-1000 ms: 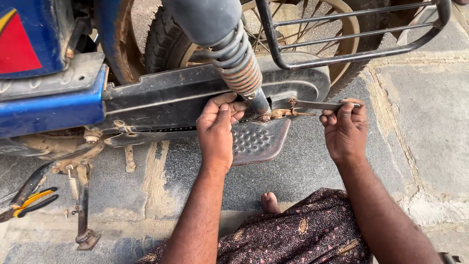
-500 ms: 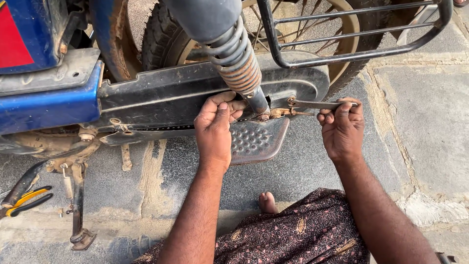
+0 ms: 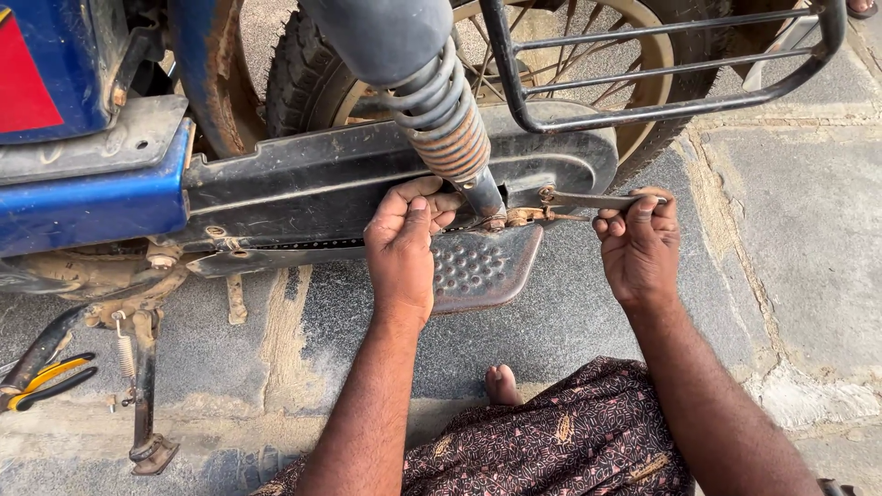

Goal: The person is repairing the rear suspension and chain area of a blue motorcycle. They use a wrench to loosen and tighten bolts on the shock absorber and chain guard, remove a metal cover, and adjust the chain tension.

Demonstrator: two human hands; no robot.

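The right hand (image 3: 638,243) holds the free end of a flat metal spanner (image 3: 588,199), its grip clamped on the handle between thumb and fingers. The spanner lies nearly level, and its head sits on a rusty fastener (image 3: 524,217) at the rear end of the black chain cover (image 3: 349,188), just behind the base of the shock absorber (image 3: 446,124). The left hand (image 3: 404,243) rests against the chain cover, just in front of the shock absorber base, with the fingers curled at the cover's lower edge; what this grip encloses cannot be told, as the fingertips are hidden. Directly below both hands hangs the ribbed metal footrest (image 3: 482,266). The rear wheel (image 3: 643,92) stands behind the cover, with a black rail guard (image 3: 661,101) in front of it. Yellow-handled pliers (image 3: 41,381) lie on the stone floor (image 3: 799,248) at the far left, beside the side stand (image 3: 142,395). A bare toe (image 3: 503,384) shows above the patterned cloth (image 3: 551,441).
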